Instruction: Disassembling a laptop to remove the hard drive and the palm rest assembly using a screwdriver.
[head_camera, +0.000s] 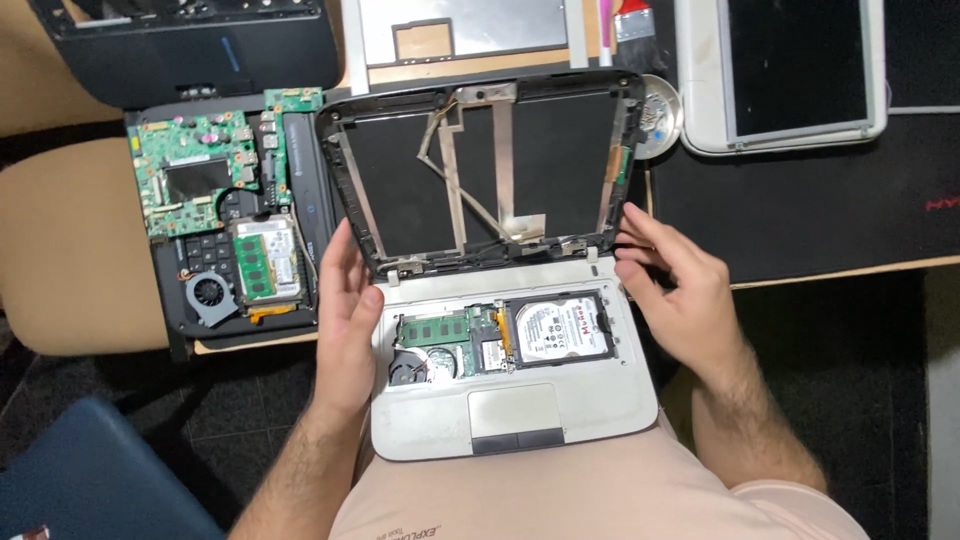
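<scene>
Laptop (510, 400): small, pale grey, resting on the lap at the desk edge; keyboard deck off, insides open to view.
Lid shell (480, 165): black, propped upright at the hinges, screen panel gone; foil strips and thin cables crossing the bare back.
Insides: hard drive (560, 328) at right, memory stick (435, 328) left of it, fan (408, 368) at lower left; touchpad (513, 412) in place below.
Left hand (350, 300): flat against the lower left corner of the lid shell, fingers together and straight, touching the frame, not clamped.
Right hand (672, 280): at the lower right corner near the hinge, fingers loosely apart and curled, tips at or just off the frame edge; contact hard to tell.
Step in hand: seemingly steadying or working the lid shell at both hinges.
Next move: probably calls for an even hold on both corners and care with the cables running through the hinge.
Around: second opened laptop (225, 220) at left with green board showing; removed screen (785, 75) at upper right; small round dish (660, 115) beside the lid; black mat (800, 200) under all.
</scene>
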